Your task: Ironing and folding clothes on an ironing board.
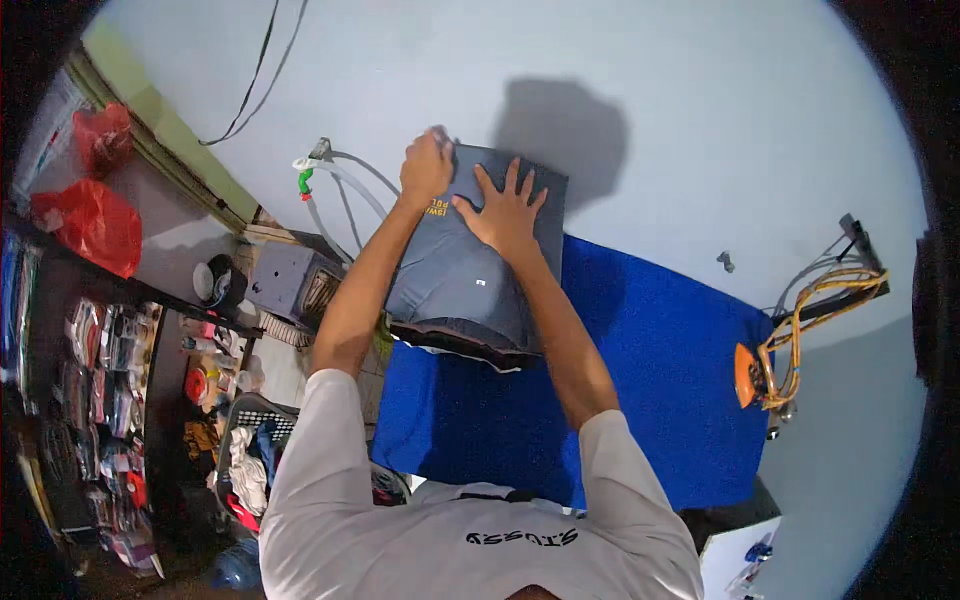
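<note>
A grey fabric item (465,262), seemingly a folded garment with small yellow lettering, lies on a blue cloth-covered table (660,352) against the wall. My left hand (427,166) is closed at the item's far left corner; a small dark thing shows at its fingertips, too blurred to name, and whether it grips the fabric is unclear. Spread flat on the upper right part of the same item is my right hand (506,214), palm down with fingers apart. The item's near edge looks open and layered, with a dark inside and a thin white rim.
An orange iron-like object (744,375) with a coiled yellow cord (799,322) is at the table's right end. Left of the table are a grey laundry basket (255,401) with clothes, a grey box (281,277), shelves with packed goods, and a tap with a hose (305,176).
</note>
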Demonstrator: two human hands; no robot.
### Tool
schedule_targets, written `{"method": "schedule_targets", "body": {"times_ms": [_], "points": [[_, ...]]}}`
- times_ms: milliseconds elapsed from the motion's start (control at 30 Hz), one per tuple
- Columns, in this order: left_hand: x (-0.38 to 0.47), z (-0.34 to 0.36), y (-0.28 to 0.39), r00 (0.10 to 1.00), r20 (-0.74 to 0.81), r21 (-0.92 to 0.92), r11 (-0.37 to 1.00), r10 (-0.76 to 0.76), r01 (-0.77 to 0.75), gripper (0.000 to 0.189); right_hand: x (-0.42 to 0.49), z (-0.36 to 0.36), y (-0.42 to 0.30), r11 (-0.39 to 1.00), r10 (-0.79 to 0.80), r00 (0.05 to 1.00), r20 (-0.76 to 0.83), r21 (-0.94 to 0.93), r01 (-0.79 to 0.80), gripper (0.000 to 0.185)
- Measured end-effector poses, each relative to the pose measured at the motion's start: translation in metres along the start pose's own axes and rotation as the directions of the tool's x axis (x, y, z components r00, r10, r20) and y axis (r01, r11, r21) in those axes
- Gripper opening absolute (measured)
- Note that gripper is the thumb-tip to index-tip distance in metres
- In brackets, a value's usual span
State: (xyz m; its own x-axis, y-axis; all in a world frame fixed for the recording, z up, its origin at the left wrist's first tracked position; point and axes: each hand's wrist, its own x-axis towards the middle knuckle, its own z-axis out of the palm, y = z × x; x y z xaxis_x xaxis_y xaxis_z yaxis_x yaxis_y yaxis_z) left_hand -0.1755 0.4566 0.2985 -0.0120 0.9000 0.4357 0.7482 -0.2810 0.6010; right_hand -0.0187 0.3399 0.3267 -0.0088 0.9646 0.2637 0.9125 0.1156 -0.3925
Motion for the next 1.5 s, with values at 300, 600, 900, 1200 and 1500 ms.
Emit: {"method": "schedule_targets", "body": {"times_ms": [300,600,900,1200,1500], "points": [[-0.06,-0.03,0.014,0.911,0.411,0.101,0.992,0.026,-0.074,0.071,-0.117,-0.024,0.002,0.994,-0.098,0.994,-0.055,-0.049,0.095,0.065],[-0.303,-0.13,-0.082,0.957,-0.169,-0.177,0.963,-0.236,0.206,0.057,-0.284,-0.011,0.108,0.946,-0.045,0.992,-0.117,0.314,0.08,0.058],[-0.679,-0.163,-0.13,0.384,-0.346,0.181,0.34,-0.856,0.923,0.058,-0.427,0.092,0.143,0.978,-0.152,0.855,0.495,-0.052,0.204,0.065],[-0.744,-0.104,-0.121,0.824,-0.099,0.724,0.528,-0.558,0.444,0.084,-0.439,0.11,0.141,0.92,-0.256,0.877,0.406,-0.176,0.35,0.061],[-0.776,-0.063,-0.174,0.113,0.241,0.577,0.235,-0.964,0.782,0.033,-0.439,0.102,0.139,0.938,-0.268,0.875,0.403,-0.099,0.333,0.058]]}}
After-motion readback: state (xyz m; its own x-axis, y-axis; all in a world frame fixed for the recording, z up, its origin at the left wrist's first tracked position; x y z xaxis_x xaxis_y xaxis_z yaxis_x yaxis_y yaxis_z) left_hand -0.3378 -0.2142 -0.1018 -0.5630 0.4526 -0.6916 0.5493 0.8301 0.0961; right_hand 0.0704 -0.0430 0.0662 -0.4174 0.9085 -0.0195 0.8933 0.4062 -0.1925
